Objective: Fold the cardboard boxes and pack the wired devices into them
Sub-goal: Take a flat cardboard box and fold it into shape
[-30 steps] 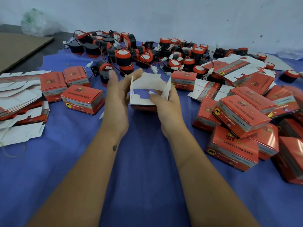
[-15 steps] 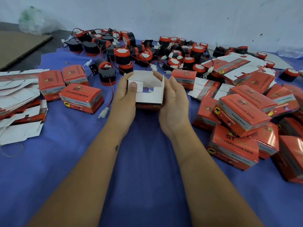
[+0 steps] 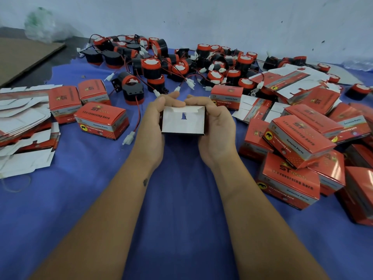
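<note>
I hold a small cardboard box (image 3: pixel 182 123) between both hands above the blue cloth, its white folded-in bottom flaps facing me. My left hand (image 3: pixel 151 126) grips its left side, with the fingers curled over the top edge. My right hand (image 3: pixel 217 126) grips the right side, and its fingers press on the top flap. A heap of black-and-red wired devices (image 3: pixel 181 63) lies behind the box. One such device (image 3: pixel 131 88) sits just left of my hands, its red wire and white plug (image 3: pixel 129 137) trailing down.
Flat unfolded box blanks (image 3: pixel 22 122) are stacked at the left edge. Three closed red boxes (image 3: pixel 102 120) stand left of my hands. Several closed red boxes (image 3: pixel 298 138) are piled at the right. A brown cardboard sheet (image 3: pixel 22 57) lies at the far left.
The box's flaps stood open a second ago. They have since been folded in, and the box has turned so that its closed white end faces me.
</note>
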Tool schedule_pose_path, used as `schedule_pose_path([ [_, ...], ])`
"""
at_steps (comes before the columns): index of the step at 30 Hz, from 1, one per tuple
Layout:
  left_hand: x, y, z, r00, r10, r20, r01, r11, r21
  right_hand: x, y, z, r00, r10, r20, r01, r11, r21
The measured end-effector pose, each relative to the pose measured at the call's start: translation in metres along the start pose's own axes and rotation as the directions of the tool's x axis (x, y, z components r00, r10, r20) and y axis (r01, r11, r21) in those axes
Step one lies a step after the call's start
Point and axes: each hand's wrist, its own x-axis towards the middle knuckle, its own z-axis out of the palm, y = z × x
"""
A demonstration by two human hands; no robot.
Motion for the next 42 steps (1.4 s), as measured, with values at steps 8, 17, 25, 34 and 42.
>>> schedule_pose_path([
  [8, 0.005, -0.008, -0.004, 0.996, 0.089, -0.013, -0.084, 0.969, 0.231, 0.003, 0.000, 0.000, 0.997, 0.018, -0.081, -0.037, 0.971, -0.238],
  [17, 0.007, -0.011, -0.005, 0.995, 0.026, -0.095, 0.001, 0.962, 0.272, 0.006, 0.007, 0.004, 0.962, -0.057, -0.268, -0.109, 0.820, -0.563],
  [25, 0.011, -0.006, -0.003, 0.994, -0.086, -0.065, 0.097, 0.977, 0.189, 0.003, -0.009, 0.007, 0.959, -0.032, -0.281, -0.070, 0.936, -0.346],
  [34, 0.006, 0.006, -0.013, 0.898, 0.214, -0.384, -0.185, 0.976, 0.113, 0.012, 0.015, 0.036, 0.930, -0.106, -0.352, -0.038, 0.925, -0.377],
  [42, 0.004, 0.018, -0.020, 0.723, 0.449, -0.525, -0.417, 0.890, 0.186, 0.038, 0.062, 0.061, 0.959, 0.278, 0.062, 0.064, 0.000, -0.998],
])
